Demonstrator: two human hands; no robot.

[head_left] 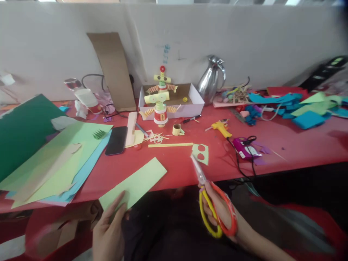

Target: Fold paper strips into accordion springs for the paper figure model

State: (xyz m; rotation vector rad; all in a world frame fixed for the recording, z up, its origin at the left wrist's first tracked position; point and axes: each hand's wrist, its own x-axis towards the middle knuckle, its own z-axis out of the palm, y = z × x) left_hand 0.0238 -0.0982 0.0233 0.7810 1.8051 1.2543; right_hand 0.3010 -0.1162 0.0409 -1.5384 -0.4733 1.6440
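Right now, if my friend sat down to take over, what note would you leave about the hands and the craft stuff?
Left hand: holds the near end of the light green paper strip, which lies over the red table's front edge.
Right hand: fingers through the yellow and orange scissors, blades closed, pointing away at a small green piece with two red circles.
Done: a paper robot figure stands before the white box; cut scraps lie near it.
Left: the strip shows no cuts.
Nearby: glue gun, phone, coloured sheets at left.
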